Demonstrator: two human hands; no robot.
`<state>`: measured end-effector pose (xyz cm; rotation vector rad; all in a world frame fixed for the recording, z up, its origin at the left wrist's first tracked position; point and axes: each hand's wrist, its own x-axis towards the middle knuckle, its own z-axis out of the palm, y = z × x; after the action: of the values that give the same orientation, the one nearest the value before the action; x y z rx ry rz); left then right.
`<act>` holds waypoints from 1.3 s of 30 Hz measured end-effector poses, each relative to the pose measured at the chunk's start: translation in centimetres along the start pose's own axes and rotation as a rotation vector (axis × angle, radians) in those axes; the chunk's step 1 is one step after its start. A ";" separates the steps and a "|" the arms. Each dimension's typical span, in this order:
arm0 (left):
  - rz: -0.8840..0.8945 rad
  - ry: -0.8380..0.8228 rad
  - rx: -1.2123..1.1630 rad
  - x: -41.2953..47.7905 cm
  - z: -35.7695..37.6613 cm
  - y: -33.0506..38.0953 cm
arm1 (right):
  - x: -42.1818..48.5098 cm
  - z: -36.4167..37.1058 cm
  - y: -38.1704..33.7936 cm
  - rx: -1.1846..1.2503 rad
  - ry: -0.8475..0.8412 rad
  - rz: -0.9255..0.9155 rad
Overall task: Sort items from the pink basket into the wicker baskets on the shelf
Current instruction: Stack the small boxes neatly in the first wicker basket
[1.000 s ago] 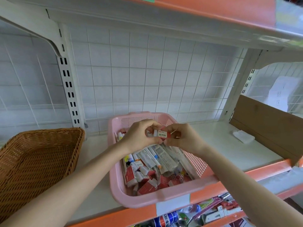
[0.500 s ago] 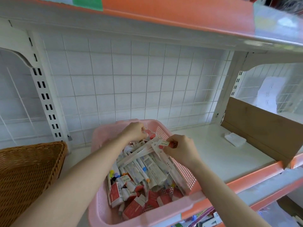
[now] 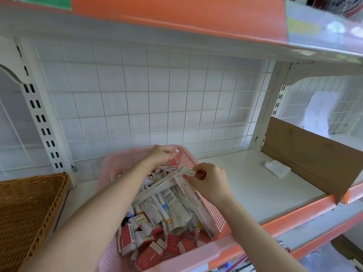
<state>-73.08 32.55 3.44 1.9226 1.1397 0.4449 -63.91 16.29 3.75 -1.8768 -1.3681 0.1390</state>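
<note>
I see the pink basket [image 3: 196,256] on the shelf [image 3: 255,189], packed with small boxes and long packets. The right hand [image 3: 211,178] pinches a small red-and-white box [image 3: 191,172] over its right wall. The left hand [image 3: 160,155] curls downward at its far rim — whether it holds anything, I cannot tell. A wicker basket [image 3: 29,213] sits left of it.

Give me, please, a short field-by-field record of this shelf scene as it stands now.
shelf: white board with a wire-grid back
pink basket: at the shelf's front edge, holding red-and-white boxes and long white packets
wicker basket: left of the pink basket, apart from it
left hand: at the pink basket's far end, fingers curled round a small piece
right hand: pinches a small labelled box above the basket's right wall
cardboard panel: upright at the right
white packet: flat on the shelf beside the panel
</note>
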 end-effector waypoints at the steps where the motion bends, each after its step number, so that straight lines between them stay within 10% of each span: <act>1: -0.059 -0.023 -0.193 -0.7 -0.6 0.3 | 0.0 0.0 -0.1 0.000 -0.006 0.003; 5: -0.173 -0.119 -0.836 -3.8 -2.3 1.4 | -0.2 -0.2 -0.4 0.016 -0.024 -0.004; 13: 0.060 -0.241 -1.252 -10.3 -3.0 1.1 | -0.6 -0.9 -1.4 0.309 -0.143 0.086; 22: 0.060 0.043 -1.070 -15.4 -3.8 -1.4 | -1.2 -1.3 -4.0 0.850 -0.426 0.253; 39: 0.091 0.405 -0.909 -34.1 -14.2 -11.1 | -11.0 7.7 -20.0 1.010 -0.781 0.136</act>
<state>-106.30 13.22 6.56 1.1013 0.8540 1.2044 -87.48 13.16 7.63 -1.0330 -1.2372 1.4555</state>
